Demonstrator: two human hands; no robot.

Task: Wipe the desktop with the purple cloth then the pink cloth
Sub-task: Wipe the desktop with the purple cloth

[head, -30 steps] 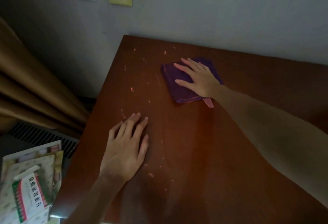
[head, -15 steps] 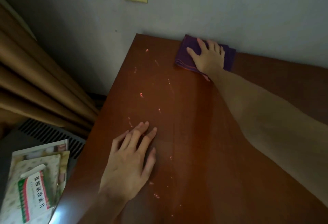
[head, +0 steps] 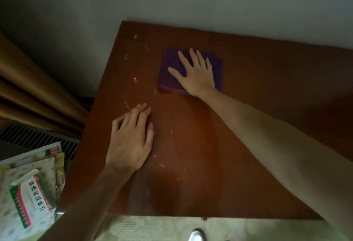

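A folded purple cloth (head: 170, 64) lies on the brown wooden desktop (head: 267, 92), a little in from the back wall. My right hand (head: 194, 74) presses flat on it with fingers spread, covering its middle. A thin pinkish edge shows along the cloth's near side; whether that is the pink cloth I cannot tell. My left hand (head: 131, 139) rests palm down on the desk near the left edge, holding nothing. Small pink specks (head: 135, 79) are scattered over the left part of the desk. A damp-looking streak (head: 191, 135) runs down the middle.
The grey wall (head: 210, 2) borders the desk's back edge. Brown curtains (head: 28, 97) hang at the left, above a dark vent grille (head: 28, 137). A medicine box (head: 30, 200) and papers lie lower left, beside the desk.
My right hand pushed the purple cloth away to the back edge by the wall, then drew it back toward me. My left hand stayed flat in about the same spot.
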